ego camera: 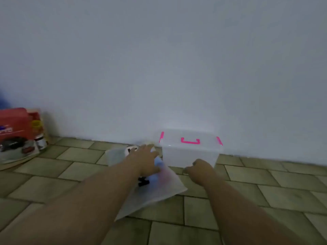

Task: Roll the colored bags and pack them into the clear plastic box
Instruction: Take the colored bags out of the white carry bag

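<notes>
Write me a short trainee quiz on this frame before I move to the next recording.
1. True or false: the clear box has its lid on.
2. Which hand reaches over the translucent bag? A) left hand B) right hand C) both
3. Fill in: the box's handle is coloured ____.
Key: 1 true; 2 A; 3 pink.

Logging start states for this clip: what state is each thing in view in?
Clear plastic box: lid on, standing against the wall.
Bags: lying flat on the floor, not yet rolled.
Left hand: fingers straight, resting on the bags.
Right hand: fingers curled, nothing visible in it.
Red package: standing by the wall, blurred.
</notes>
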Tool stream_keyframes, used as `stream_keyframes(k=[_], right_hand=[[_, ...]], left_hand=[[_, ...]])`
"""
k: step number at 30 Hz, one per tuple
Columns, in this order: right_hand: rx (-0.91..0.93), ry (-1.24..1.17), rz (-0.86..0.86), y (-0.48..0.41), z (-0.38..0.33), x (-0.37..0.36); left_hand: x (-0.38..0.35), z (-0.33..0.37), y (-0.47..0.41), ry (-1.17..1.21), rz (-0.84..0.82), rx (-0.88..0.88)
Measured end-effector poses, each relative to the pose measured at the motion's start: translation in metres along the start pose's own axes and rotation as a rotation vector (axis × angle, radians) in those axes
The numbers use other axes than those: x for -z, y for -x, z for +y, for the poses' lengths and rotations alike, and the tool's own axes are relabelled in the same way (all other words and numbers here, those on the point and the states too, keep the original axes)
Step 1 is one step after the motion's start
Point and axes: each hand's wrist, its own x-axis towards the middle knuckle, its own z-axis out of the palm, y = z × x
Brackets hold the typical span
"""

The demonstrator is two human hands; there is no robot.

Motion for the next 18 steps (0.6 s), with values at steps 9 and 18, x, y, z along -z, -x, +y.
stream_keyframes(k=[9, 18], right_hand=[[-0.228, -0.318, -0.129, -0.008, 0.026, -0.061], [-0.382, -0.744, -0.121, -0.046, 0.056, -0.046]], left_hand=[[-0.066, 0.000, 0.012, -0.010, -0.235, 0.050], [-0.063, 0.038, 0.001, -0.013, -0.306, 0.078]])
